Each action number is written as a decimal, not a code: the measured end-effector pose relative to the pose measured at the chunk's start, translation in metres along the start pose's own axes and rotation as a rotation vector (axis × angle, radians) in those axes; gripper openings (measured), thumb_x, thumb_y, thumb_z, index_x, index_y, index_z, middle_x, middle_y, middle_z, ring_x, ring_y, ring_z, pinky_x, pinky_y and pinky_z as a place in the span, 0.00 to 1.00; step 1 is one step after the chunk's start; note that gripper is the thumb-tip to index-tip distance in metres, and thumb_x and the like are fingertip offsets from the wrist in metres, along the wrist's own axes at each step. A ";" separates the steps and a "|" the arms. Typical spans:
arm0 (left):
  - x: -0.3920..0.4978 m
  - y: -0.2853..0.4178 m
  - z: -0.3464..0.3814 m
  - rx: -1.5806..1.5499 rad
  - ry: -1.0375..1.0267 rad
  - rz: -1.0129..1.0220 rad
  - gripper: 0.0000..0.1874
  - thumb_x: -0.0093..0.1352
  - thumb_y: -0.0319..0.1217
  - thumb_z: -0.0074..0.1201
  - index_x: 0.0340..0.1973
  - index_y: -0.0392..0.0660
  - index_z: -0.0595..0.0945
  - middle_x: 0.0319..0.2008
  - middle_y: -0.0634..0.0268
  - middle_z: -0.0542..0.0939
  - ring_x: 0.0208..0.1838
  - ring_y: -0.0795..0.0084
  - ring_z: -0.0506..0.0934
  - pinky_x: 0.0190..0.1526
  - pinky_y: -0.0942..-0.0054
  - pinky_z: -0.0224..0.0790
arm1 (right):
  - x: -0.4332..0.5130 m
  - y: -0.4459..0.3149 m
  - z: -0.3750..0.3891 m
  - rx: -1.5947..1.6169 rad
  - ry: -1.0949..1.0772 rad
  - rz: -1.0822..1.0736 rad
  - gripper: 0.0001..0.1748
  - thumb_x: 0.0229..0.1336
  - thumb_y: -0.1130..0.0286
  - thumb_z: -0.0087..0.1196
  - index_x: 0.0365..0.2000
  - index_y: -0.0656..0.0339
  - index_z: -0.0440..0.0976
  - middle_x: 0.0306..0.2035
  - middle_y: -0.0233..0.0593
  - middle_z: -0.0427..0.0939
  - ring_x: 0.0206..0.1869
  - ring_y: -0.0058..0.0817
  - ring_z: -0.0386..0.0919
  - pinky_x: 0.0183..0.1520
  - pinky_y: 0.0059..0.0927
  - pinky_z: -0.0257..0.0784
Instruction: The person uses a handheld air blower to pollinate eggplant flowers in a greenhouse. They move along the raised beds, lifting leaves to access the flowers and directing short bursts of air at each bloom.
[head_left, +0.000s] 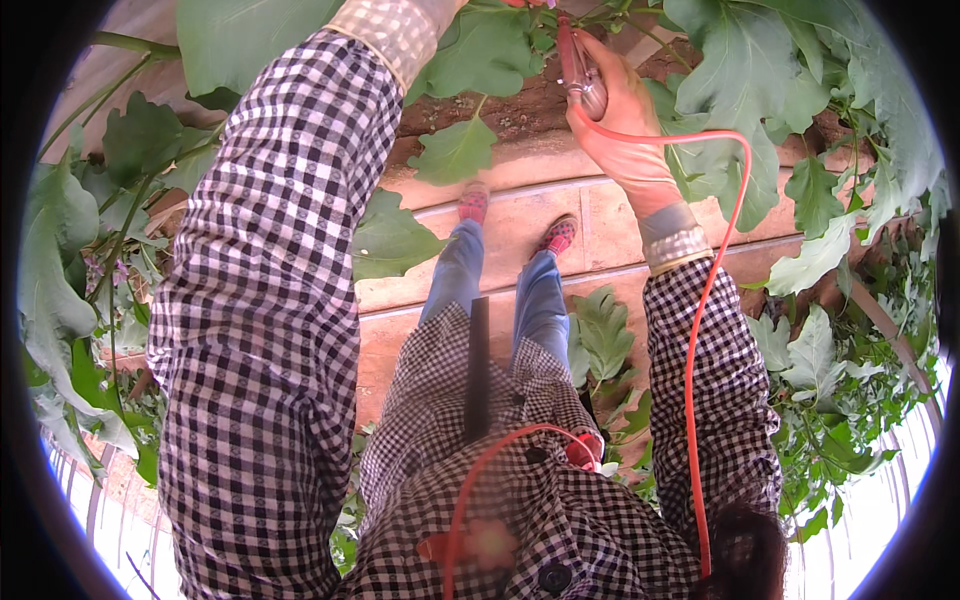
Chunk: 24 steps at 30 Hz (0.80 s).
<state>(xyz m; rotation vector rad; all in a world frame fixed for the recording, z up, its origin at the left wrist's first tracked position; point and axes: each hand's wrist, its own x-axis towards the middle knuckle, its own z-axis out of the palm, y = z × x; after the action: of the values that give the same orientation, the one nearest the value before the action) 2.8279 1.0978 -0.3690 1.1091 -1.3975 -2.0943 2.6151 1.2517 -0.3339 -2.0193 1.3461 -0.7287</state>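
Note:
My right hand (619, 124) is closed around a red and metal hand tool (574, 64), and a thin red tube (694, 360) runs from it down along my right sleeve. The tool's tip points up into stems and leaves at the top edge, beside a small pink-purple flower part (551, 3). My left hand is beyond the top edge; only its sleeve (277, 247) and pale cuff (397, 34) show. Between the two arms hangs a lobed green leaf (465, 150) of what looks like an eggplant plant.
Large leaves (750, 82) crowd the right side, and more foliage (56, 247) hangs at the left. My feet, in red patterned shoes (559, 234), stand on a path of reddish slabs (615, 225). A second length of red tube (480, 465) loops across my checked coat (585, 517).

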 end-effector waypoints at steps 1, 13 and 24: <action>-0.004 0.002 0.003 -0.032 0.061 -0.022 0.09 0.68 0.35 0.56 0.42 0.50 0.82 0.35 0.63 0.83 0.31 0.72 0.80 0.33 0.70 0.73 | 0.002 0.002 0.002 -0.033 -0.020 0.035 0.35 0.51 0.74 0.60 0.62 0.58 0.66 0.51 0.51 0.75 0.53 0.48 0.75 0.57 0.42 0.70; -0.026 -0.003 0.001 0.072 0.036 -0.136 0.13 0.68 0.35 0.55 0.48 0.48 0.81 0.38 0.60 0.85 0.35 0.62 0.84 0.35 0.61 0.78 | 0.017 0.007 0.030 -0.156 0.016 -0.131 0.37 0.47 0.71 0.62 0.60 0.58 0.66 0.49 0.52 0.75 0.52 0.51 0.74 0.57 0.45 0.69; -0.074 0.049 0.032 0.516 0.568 -0.020 0.35 0.60 0.54 0.63 0.49 0.33 0.82 0.40 0.49 0.84 0.45 0.54 0.82 0.51 0.67 0.72 | -0.018 -0.033 0.006 0.048 -0.107 -0.069 0.40 0.44 0.82 0.58 0.63 0.59 0.64 0.56 0.50 0.74 0.58 0.51 0.72 0.62 0.44 0.66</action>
<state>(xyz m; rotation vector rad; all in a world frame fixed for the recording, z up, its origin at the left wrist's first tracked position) 2.8430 1.1465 -0.2899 1.7436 -1.6466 -1.2762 2.6338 1.2795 -0.3157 -2.0453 1.1928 -0.6672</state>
